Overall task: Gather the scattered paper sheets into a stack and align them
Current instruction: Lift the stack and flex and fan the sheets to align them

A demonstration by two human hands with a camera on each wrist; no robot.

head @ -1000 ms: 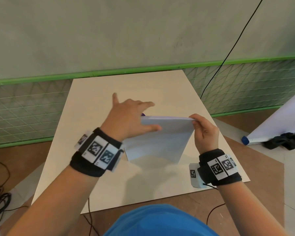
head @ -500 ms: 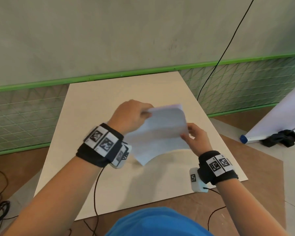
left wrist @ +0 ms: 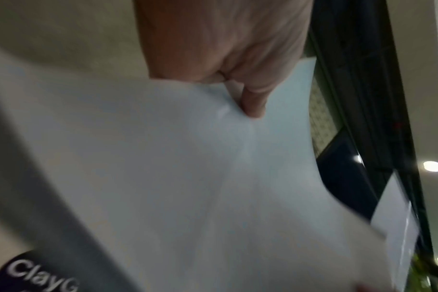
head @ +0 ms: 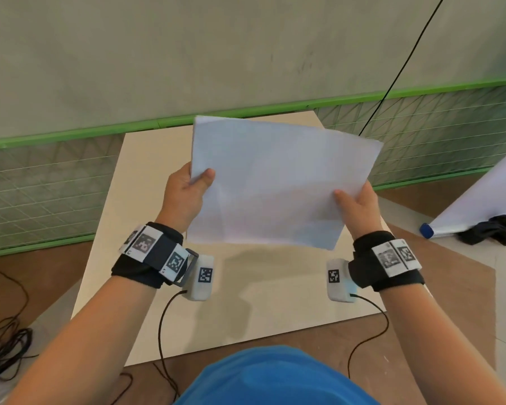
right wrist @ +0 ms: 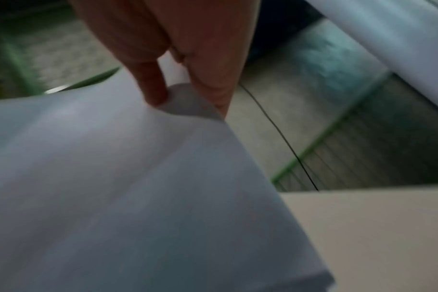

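Note:
A stack of white paper sheets (head: 278, 185) is held up in the air above the beige board (head: 146, 176), its face turned toward me. My left hand (head: 189, 187) pinches the stack's left edge, thumb on the near face. My right hand (head: 355, 204) pinches the right edge the same way. In the left wrist view my thumb presses into the paper stack (left wrist: 188, 177). The right wrist view shows a thumb and fingers gripping the paper stack (right wrist: 113, 177) at its edge. The sheets' edges look roughly even; the fingers behind the paper are hidden.
The beige board lies on a brown floor, against a green-trimmed mesh panel (head: 35, 185) and a grey wall. A black cable (head: 392, 80) hangs at the back right. A rolled white sheet (head: 485, 194) and a black cloth (head: 491, 232) lie on the right. Cables (head: 3, 346) coil at left.
The stack was standing on edge on the board under both hands. It has been lifted and turned up to face me, and both hands now pinch its side edges.

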